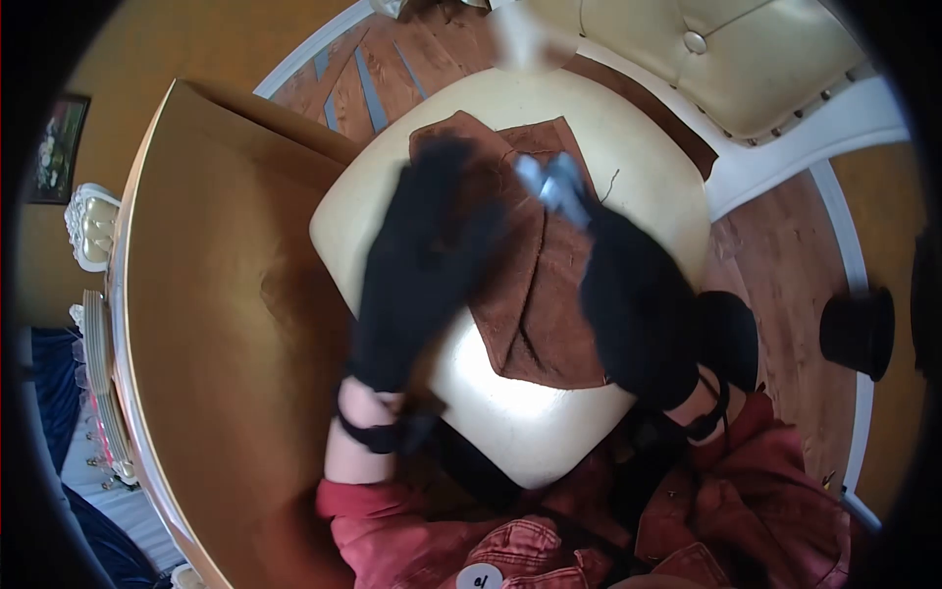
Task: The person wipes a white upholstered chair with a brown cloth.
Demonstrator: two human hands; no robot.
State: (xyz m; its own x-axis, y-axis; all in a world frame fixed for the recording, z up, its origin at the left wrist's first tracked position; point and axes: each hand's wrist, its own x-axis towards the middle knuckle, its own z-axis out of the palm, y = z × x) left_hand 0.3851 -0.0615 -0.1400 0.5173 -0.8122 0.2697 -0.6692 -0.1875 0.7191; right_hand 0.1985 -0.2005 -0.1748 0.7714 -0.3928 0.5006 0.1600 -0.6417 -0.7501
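Note:
A brown piece of fabric [549,285] with seams and folded edges lies on the cream padded chair seat [510,422]. My left hand [417,255], in a black glove, is over its left side, thumb and fingers apart and smeared by motion. In the black-gloved right hand [638,294], closed at the right edge of the fabric, is a small shiny light-blue object [554,185]. Blur hides its exact kind. It overlaps the upper part of the fabric. A loose dark thread [613,184] shows on the seat just right of it.
Left of the seat stands a large brown panel [226,324]. Behind it at upper right is a tufted cream chair back [756,69] with a white frame. A dark bin [857,334] stands by the right wall on the wooden floor [785,324].

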